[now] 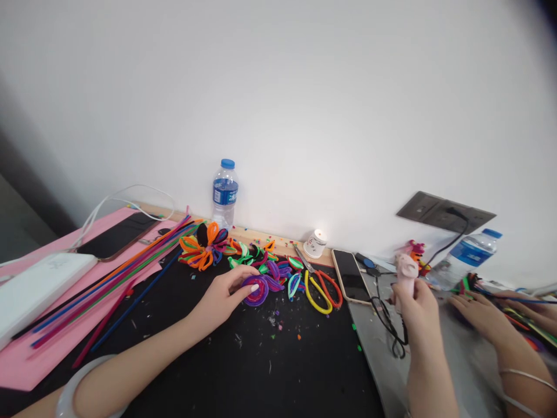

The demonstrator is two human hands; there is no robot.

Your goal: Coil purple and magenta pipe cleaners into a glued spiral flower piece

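Note:
My left hand (232, 290) pinches a flat coil of purple and red pipe cleaner (256, 292) between thumb and fingers, low over the black table mat. Purple pipe-cleaner petals (274, 274) touch or lie right beside the coil. Several green, white and orange pipe-cleaner leaves (248, 255) are bunched behind it. Over the grey table part, my right hand (418, 307) is closed around a pink glue gun (407, 271); its far end points away from me, and a black cord (385, 319) hangs below it.
Yellow-and-red-handled scissors (319, 290), a paper cup (315, 244) and a phone (351, 276) stand between my hands. Left are an orange pipe-cleaner flower (204, 247), loose pipe cleaners (113, 284) and a white power bank (47, 284). A co-worker's hands (478, 316) work at right, near a bottle (467, 261).

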